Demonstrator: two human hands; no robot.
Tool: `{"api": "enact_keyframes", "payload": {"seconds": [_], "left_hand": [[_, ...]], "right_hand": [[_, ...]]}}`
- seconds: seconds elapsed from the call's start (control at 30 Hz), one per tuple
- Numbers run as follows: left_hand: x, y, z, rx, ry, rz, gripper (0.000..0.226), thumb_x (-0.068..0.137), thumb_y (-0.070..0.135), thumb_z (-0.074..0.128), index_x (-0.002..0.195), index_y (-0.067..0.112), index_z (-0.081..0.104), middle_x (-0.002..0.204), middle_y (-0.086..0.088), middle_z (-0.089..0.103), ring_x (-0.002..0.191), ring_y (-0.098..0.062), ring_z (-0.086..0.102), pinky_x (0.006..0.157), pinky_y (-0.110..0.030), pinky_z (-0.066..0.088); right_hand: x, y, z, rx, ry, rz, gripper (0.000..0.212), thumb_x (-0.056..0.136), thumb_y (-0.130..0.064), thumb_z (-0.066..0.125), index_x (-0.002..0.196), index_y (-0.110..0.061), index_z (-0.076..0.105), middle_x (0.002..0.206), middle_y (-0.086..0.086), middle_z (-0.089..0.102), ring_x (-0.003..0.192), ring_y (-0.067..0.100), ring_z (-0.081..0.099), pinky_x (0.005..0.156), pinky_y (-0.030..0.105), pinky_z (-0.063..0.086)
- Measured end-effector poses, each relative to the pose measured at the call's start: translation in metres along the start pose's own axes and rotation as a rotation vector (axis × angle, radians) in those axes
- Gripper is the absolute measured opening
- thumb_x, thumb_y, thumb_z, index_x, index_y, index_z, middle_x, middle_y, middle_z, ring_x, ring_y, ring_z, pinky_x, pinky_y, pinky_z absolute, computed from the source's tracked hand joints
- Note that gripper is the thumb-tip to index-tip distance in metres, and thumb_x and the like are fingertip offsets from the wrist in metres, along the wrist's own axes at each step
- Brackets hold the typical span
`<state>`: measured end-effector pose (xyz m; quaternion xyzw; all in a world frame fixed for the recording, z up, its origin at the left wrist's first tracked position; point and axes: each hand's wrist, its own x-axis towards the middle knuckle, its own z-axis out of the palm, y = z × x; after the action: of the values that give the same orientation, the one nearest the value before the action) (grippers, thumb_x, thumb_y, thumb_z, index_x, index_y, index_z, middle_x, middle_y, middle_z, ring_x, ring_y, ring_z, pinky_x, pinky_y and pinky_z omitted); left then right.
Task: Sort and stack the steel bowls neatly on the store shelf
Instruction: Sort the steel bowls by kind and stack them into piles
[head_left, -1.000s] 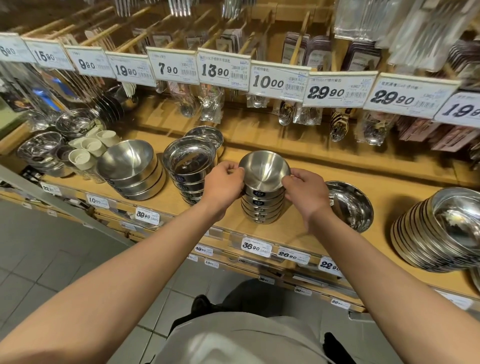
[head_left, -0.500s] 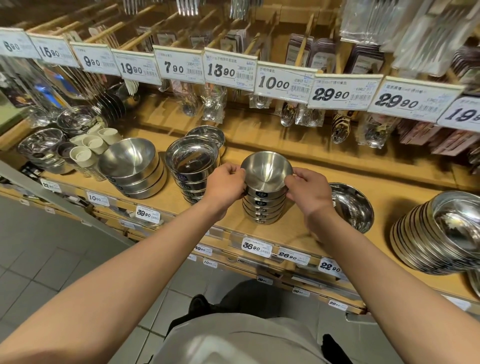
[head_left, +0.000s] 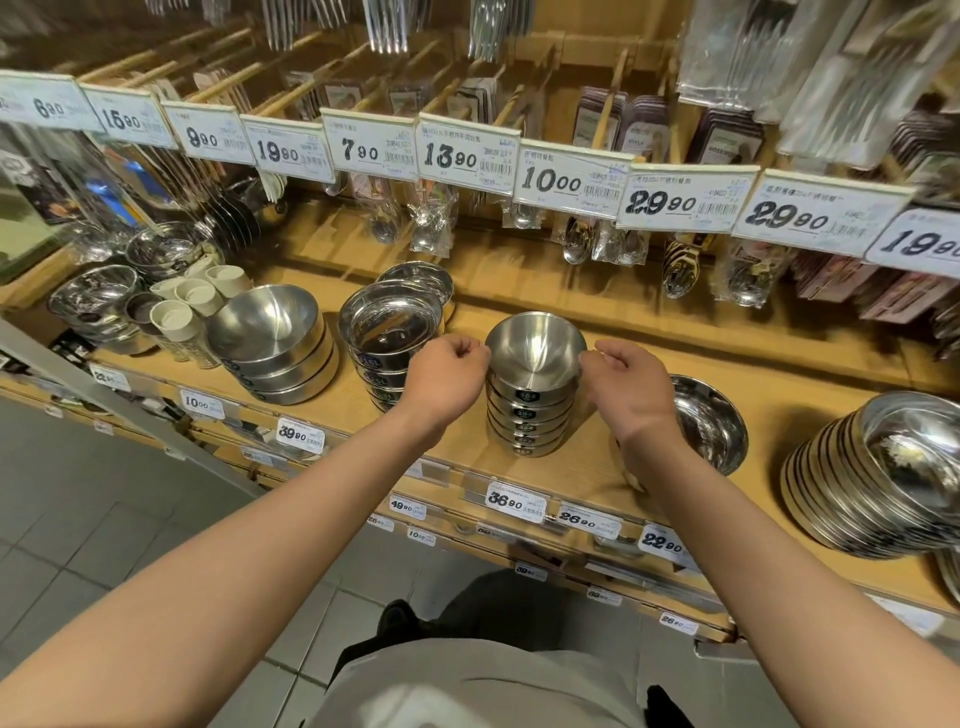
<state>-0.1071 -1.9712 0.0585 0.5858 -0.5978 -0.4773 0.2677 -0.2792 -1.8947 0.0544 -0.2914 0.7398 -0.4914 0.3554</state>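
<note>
both hands sit at the rim of the top bowl (head_left: 535, 349): the left hand (head_left: 448, 375) and right hand (head_left: 626, 387) with fingers curled, pinching its opposite sides. that bowl crowns a small bowl stack (head_left: 530, 421) near the front edge of the shelf (head_left: 582, 478), between a wider bowl stack (head_left: 387, 343) and a shallow dish (head_left: 714, 423).

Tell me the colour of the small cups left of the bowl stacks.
Cream-white cups, seen in the head view.
</note>
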Motion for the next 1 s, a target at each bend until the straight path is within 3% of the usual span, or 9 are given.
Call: {"api": "enact_keyframes", "payload": {"seconds": [0.1,0.17,0.23,0.3,0.4,0.6,0.73,0.87,1.0], "left_hand": [[-0.008,0.002,-0.024,-0.03,0.027,0.029,0.022,0.095,0.024,0.057,0.086,0.012,0.072,0.068,0.005,0.067,0.069,-0.016,0.065,0.064,-0.03,0.056],[-0.011,0.004,-0.045,-0.078,0.062,0.057,0.023,0.093,0.026,0.06,0.09,0.007,0.072,0.074,0.004,0.068,0.075,-0.017,0.066,0.077,-0.043,0.061],[-0.012,0.007,-0.067,-0.113,0.086,0.095,0.023,0.093,0.025,0.061,0.089,0.004,0.071,0.078,0.001,0.068,0.077,-0.016,0.065,0.08,-0.045,0.06],[-0.01,0.01,-0.091,-0.141,0.109,0.117,0.019,0.095,0.02,0.059,0.086,0.01,0.071,0.078,0.002,0.068,0.075,-0.012,0.064,0.072,-0.033,0.058],[-0.002,0.01,-0.126,-0.23,0.145,0.086,0.016,0.097,0.012,0.056,0.087,0.015,0.069,0.075,0.0,0.063,0.065,-0.009,0.06,0.068,-0.025,0.054],[0.031,-0.014,-0.18,-0.261,0.154,-0.052,0.017,0.1,0.018,0.057,0.105,0.009,0.071,0.095,-0.009,0.069,0.078,-0.021,0.062,0.078,-0.038,0.051],[0.08,-0.03,-0.202,-0.264,0.129,-0.065,0.013,0.1,0.014,0.058,0.096,0.013,0.07,0.103,-0.008,0.07,0.089,-0.021,0.065,0.083,-0.035,0.056],[0.152,-0.038,-0.211,-0.158,-0.013,-0.047,0.012,0.099,0.018,0.06,0.091,0.016,0.068,0.09,-0.004,0.07,0.084,-0.02,0.066,0.09,-0.041,0.058],[0.224,-0.036,-0.203,0.065,-0.168,0.001,0.018,0.093,0.017,0.062,0.076,0.019,0.068,0.076,0.001,0.069,0.073,-0.018,0.065,0.085,-0.042,0.06]], "right_hand": [[-0.015,-0.015,0.002,0.057,0.038,-0.113,0.023,0.095,-0.031,0.063,0.118,-0.029,0.067,0.107,-0.011,0.068,0.094,0.002,0.062,0.086,0.025,0.049],[-0.024,-0.028,0.009,0.086,-0.02,-0.151,0.01,0.097,-0.03,0.061,0.104,-0.037,0.064,0.102,-0.012,0.069,0.094,0.006,0.065,0.086,0.026,0.054],[-0.031,-0.039,0.02,0.099,-0.116,-0.162,0.012,0.099,-0.029,0.057,0.106,-0.037,0.063,0.103,-0.011,0.07,0.092,0.007,0.066,0.082,0.025,0.056],[-0.036,-0.047,0.034,0.123,-0.199,-0.154,0.014,0.101,-0.028,0.056,0.109,-0.036,0.064,0.094,-0.013,0.07,0.084,0.002,0.067,0.074,0.021,0.058],[-0.039,-0.054,0.058,0.121,-0.258,-0.105,0.021,0.102,-0.029,0.057,0.119,-0.025,0.068,0.096,-0.006,0.07,0.087,0.009,0.068,0.081,0.028,0.061],[-0.029,-0.067,0.102,0.21,-0.301,-0.056,0.015,0.099,-0.02,0.061,0.103,-0.03,0.071,0.103,-0.001,0.073,0.092,0.01,0.07,0.068,0.019,0.057],[-0.02,-0.079,0.127,0.198,-0.168,-0.072,0.018,0.098,-0.023,0.061,0.09,-0.031,0.075,0.102,-0.001,0.076,0.081,0.008,0.071,0.072,0.026,0.053],[-0.015,-0.084,0.146,0.158,0.007,-0.074,0.014,0.1,-0.035,0.061,0.099,-0.037,0.074,0.103,-0.012,0.077,0.097,0.011,0.071,0.085,0.032,0.054],[-0.02,-0.086,0.168,0.202,0.125,-0.051,0.016,0.1,-0.024,0.06,0.106,-0.032,0.073,0.098,-0.009,0.077,0.084,0.003,0.072,0.069,0.016,0.054]]}}
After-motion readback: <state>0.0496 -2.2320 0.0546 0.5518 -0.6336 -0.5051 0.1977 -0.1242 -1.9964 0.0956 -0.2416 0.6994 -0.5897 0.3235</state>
